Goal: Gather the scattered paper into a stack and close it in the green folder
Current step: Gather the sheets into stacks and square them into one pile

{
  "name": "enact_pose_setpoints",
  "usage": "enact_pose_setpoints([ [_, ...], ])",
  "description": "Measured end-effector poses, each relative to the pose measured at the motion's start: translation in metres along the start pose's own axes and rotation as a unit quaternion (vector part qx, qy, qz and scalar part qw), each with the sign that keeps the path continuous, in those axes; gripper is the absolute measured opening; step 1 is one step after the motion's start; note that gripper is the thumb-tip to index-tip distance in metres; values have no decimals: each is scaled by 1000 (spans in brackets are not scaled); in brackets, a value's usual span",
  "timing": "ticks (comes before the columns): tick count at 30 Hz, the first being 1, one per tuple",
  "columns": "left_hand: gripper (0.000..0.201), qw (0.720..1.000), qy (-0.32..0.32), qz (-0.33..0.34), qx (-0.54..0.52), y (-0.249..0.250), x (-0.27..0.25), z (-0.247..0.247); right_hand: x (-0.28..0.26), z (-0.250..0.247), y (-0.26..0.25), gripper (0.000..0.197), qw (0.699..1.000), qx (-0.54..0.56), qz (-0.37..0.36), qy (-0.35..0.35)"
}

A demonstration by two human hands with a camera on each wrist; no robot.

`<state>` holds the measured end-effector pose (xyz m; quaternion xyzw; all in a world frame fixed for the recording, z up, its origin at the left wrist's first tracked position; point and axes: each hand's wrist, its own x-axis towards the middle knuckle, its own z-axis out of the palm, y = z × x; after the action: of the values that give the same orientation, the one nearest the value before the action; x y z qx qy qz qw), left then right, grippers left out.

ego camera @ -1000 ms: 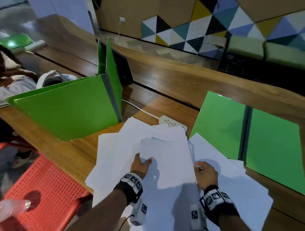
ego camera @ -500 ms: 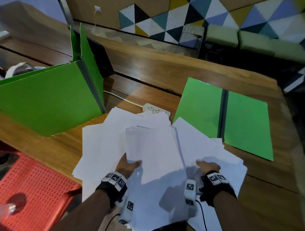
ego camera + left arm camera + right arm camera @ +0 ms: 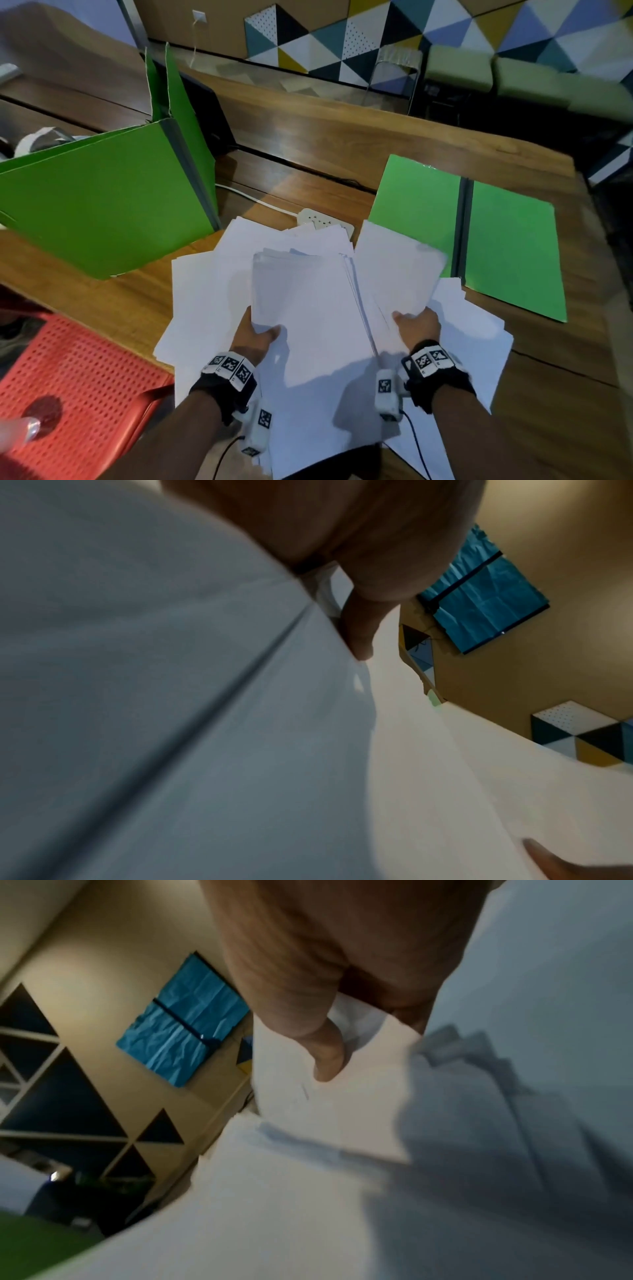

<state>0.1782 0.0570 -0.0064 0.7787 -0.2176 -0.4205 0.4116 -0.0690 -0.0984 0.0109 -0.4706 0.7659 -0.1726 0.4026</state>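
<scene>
Lifting a bunch of white sheets (image 3: 308, 301) off the pile, the person is holding it up with both hands. The left hand (image 3: 255, 337) is pinching the near edge at 7 o'clock, thumb on top and fingers under. The right hand (image 3: 419, 323) is pinching more sheets at 5 o'clock, thumb on top too. The right wrist view is showing that thumb (image 3: 327, 1053) pressing down on paper.

A moment ago the right hand was lying lower, down on the flat sheets near the table edge. Now it is coming up with some sheets that are fanning out to the right. So the bunch is getting bigger, and the stack is growing.

More loose sheets (image 3: 205, 308) are still lying under and around the hands, so the gathering is not done, I think.

The green folder (image 3: 507, 246) is lying open and flat on the wooden table (image 3: 308, 144) at 2 o'clock, with some paper corners lying over its near edge. A standing green folder (image 3: 102, 205) is sitting at 10 o'clock.
</scene>
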Motion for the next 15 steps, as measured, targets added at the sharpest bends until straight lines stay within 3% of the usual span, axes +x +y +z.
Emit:
enact_pose_setpoints([
  [4,33,1000,24,5,-12,1,-1,-16,8,-56,-28,45,994,41,-82,67],
  [8,33,999,35,-8,-29,-6,0,-22,-3,-123,-75,30,963,-3,-242,115],
  [12,43,999,37,-28,-17,-14,5,-22,-32,-164,-120,8,931,12,-360,49],
  [15,49,998,35,-44,-34,-18,8,-23,-33,-155,-128,18,933,89,-349,-22],
])
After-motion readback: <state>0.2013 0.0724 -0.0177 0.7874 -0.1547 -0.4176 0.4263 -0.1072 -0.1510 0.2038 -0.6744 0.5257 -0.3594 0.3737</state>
